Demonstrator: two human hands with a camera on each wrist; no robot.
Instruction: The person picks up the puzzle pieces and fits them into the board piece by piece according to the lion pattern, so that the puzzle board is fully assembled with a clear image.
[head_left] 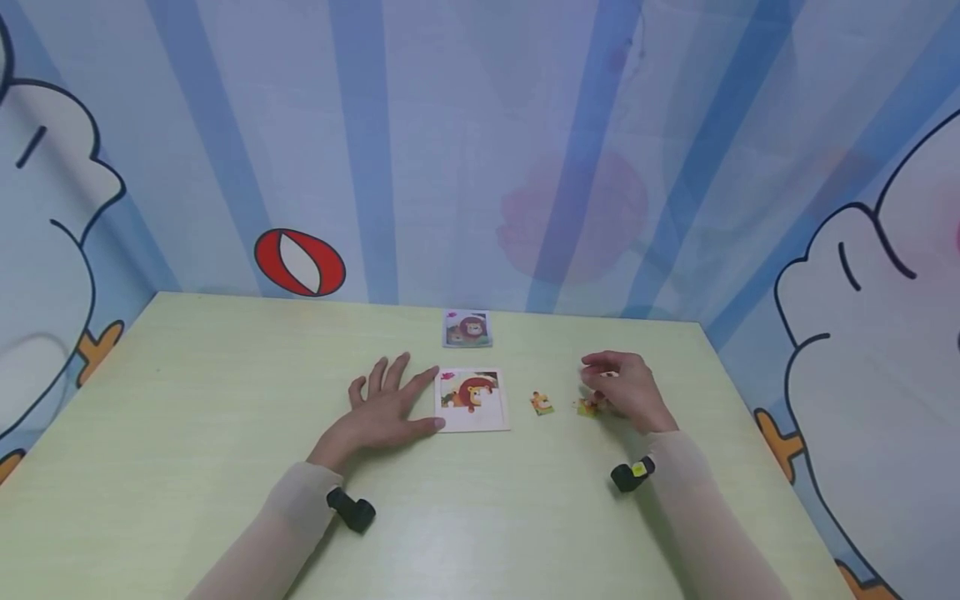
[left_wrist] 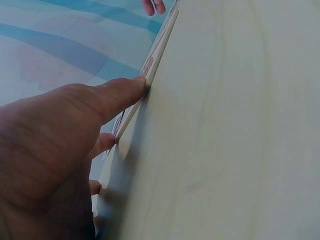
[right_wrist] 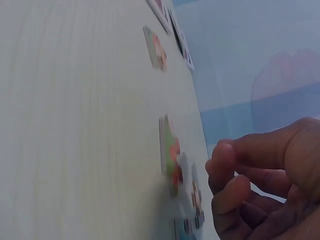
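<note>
My left hand (head_left: 381,417) lies spread on the table, its thumb and index fingertip touching the left edge of a white puzzle board (head_left: 487,423). The upper part of the board carries fitted pieces of a lion picture; its lower part is blank. My right hand (head_left: 628,390) hovers over loose puzzle pieces, fingers loosely curled and thumb near the index finger. Nothing shows between those fingertips in the right wrist view. Beneath lies a green and orange puzzle piece (right_wrist: 171,155), with more pieces (right_wrist: 196,200) partly hidden by the hand. Another orange piece (head_left: 542,403) sits nearer the board.
Behind the board lies a small lion picture card (head_left: 467,329). The pale wooden table (head_left: 480,517) ends at a blue striped backdrop (head_left: 465,167) with cartoon prints, which also closes off both sides.
</note>
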